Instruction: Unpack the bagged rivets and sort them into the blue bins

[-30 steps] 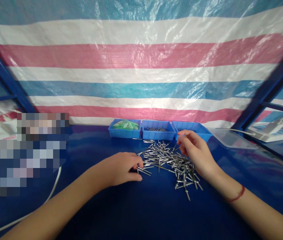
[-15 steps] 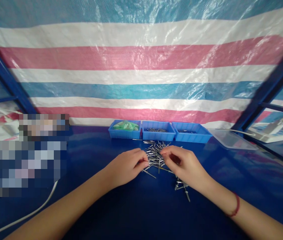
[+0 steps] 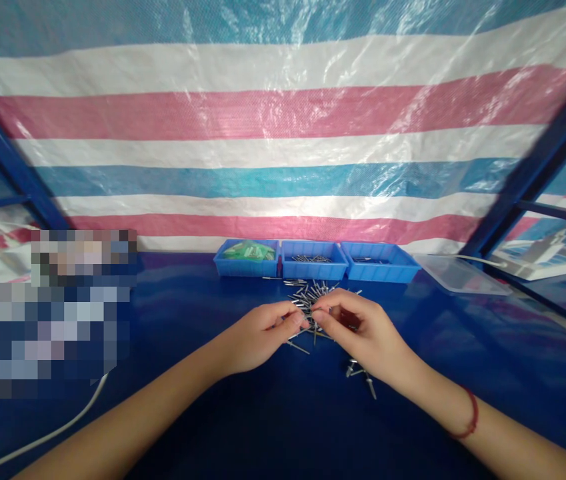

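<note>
A loose pile of silver blind rivets (image 3: 319,289) lies on the dark blue tabletop, partly covered by my fingers. My left hand (image 3: 270,333) is closed in a pinch at the pile's left side; what sits between its thumb and fingertips is too small to make out. Facing it, almost touching, my right hand (image 3: 360,327) pinches a thin metal piece that looks like a rivet. A few separate rivets (image 3: 370,383) rest below my right palm. One more rivet (image 3: 299,347) lies just in front of my left fingertips.
Behind the pile stand three blue bins: the left bin (image 3: 247,268) holds green packets, the middle bin (image 3: 314,270) rivets, the right bin (image 3: 383,272) a few rivets. A clear plastic lid (image 3: 463,277) lies right. A white cable (image 3: 70,423) runs along the left.
My hands have come closer together over the pile, the right one moving left and the left one slightly right. The view has shifted slightly.
</note>
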The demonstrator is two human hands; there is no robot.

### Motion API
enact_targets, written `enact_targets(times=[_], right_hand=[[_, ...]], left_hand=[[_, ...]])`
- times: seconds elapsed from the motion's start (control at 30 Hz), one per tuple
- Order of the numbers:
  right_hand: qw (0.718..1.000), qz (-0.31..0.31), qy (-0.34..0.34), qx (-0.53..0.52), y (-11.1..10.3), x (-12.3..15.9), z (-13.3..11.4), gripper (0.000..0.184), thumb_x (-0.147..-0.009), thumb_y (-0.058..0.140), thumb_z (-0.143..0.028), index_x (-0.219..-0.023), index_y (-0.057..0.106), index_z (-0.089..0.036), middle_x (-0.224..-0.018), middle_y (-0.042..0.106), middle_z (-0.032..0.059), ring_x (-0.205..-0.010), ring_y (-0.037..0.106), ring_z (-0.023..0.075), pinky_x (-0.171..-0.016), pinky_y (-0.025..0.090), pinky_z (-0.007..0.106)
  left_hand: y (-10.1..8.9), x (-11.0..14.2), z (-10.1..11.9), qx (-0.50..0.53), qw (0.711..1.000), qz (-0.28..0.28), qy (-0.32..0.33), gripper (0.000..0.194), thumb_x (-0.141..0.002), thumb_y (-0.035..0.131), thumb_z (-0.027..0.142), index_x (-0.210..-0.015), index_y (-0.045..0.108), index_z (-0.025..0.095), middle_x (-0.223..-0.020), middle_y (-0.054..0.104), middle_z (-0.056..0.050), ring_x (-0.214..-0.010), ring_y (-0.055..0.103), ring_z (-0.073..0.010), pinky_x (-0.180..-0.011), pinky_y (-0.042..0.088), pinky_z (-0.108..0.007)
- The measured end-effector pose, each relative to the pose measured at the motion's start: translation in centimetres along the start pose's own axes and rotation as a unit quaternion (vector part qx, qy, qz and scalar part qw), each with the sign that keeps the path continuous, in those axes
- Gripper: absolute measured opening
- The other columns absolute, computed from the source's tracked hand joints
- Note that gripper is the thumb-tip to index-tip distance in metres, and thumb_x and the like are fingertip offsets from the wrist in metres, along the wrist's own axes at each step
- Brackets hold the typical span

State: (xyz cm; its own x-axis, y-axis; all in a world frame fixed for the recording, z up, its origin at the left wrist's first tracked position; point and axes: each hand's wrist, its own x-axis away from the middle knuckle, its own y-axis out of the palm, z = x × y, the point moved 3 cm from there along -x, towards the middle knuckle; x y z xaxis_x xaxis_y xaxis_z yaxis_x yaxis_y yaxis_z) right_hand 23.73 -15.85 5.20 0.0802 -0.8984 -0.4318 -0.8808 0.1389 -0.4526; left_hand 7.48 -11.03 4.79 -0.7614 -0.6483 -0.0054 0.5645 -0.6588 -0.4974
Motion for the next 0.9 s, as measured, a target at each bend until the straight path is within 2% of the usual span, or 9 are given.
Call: enact_targets(times=[0.13,0.4,0.57,0.7,0.9], right_hand=[[1.0,-0.002,-0.02,0.013,-0.1,0.0,-0.4,0.017,-0.084,0.056,-0.032,-0.082,0.064,-0.017,-0.062,0.053,-0.001,-0.05,0.044,0.0093,-0.046,0.035,0.023],[0.999,0.0,-0.041,0.022,0.0,0.1,-0.6,0.013,-0.085,0.055,-0.027,-0.087,0.064,-0.018,-0.063,0.052,-0.0017,-0.05,0.045,0.0084,-0.046,0.036,0.022],[0.998,0.005,-0.043,0.044,-0.1,0.0,-0.4,0.011,-0.084,0.055,-0.025,-0.083,0.063,-0.018,-0.067,0.056,-0.0002,-0.05,0.046,0.0086,-0.046,0.037,0.022],[0.996,-0.022,-0.065,0.064,0.0,-0.1,-0.4,0.013,-0.086,0.054,-0.023,-0.083,0.066,-0.018,-0.075,0.061,0.0034,-0.056,0.05,0.0106,-0.05,0.04,0.024],[0.99,-0.065,-0.099,0.072,0.3,0.1,-1.0,0.018,-0.089,0.048,-0.022,-0.086,0.066,-0.019,-0.081,0.062,0.0058,-0.069,0.056,0.0145,-0.06,0.045,0.027]], left_hand=[[0.2,0.0,0.3,0.026,1.0,0.008,0.006,0.03,-0.09,0.043,0.041,-0.1,0.058,0.017,-0.076,0.05,0.003,-0.065,0.046,-0.0104,-0.062,0.036,-0.022],[0.1,0.0,0.8,0.025,0.997,0.065,0.015,0.017,-0.084,0.053,0.031,-0.09,0.059,0.016,-0.08,0.059,0.002,-0.066,0.051,-0.0098,-0.063,0.039,-0.021],[-0.1,0.2,1.1,-0.035,0.987,0.151,0.042,0.01,-0.08,0.056,0.025,-0.083,0.06,0.016,-0.076,0.061,0.001,-0.068,0.055,-0.0117,-0.064,0.043,-0.022],[-0.2,0.6,1.3,-0.085,0.969,0.214,0.083,0.006,-0.079,0.057,0.022,-0.082,0.06,0.017,-0.079,0.063,0.001,-0.069,0.058,-0.0116,-0.064,0.044,-0.022],[-0.1,0.9,1.8,-0.118,0.963,0.226,0.092,0.012,-0.08,0.06,0.03,-0.079,0.058,0.018,-0.076,0.062,0.001,-0.064,0.055,-0.0107,-0.06,0.043,-0.022]])
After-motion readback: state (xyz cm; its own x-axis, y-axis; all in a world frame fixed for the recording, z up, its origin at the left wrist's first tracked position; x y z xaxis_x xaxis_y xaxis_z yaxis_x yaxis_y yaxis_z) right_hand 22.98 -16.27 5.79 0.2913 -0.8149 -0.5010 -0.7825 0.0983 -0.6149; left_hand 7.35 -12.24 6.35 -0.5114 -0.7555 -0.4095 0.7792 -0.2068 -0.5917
